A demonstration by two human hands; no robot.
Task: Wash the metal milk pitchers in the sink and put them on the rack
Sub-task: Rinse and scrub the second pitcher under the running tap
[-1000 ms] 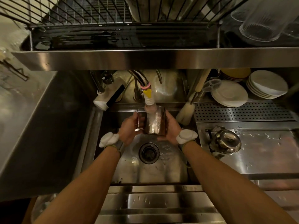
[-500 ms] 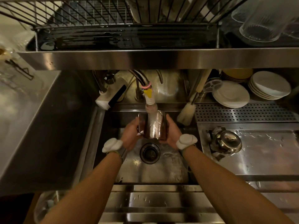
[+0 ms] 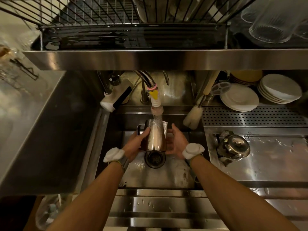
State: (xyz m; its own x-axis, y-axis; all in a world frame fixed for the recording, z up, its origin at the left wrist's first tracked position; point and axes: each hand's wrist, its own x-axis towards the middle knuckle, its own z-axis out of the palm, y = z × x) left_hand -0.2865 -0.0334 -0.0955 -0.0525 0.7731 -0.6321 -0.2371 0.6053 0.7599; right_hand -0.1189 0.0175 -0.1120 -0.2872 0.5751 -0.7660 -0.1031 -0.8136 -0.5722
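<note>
Since half a second ago the pitcher (image 3: 155, 137) has tipped, handle now out to the left, and the right hand (image 3: 175, 141) has come off it, fingers spread just beside its wall. Spray from the tap (image 3: 156, 104) blurs the pitcher's mouth, hiding its inside. The left hand (image 3: 135, 144) grips the pitcher over the sink (image 3: 158, 174) drain, both forearms reaching forward.
</note>
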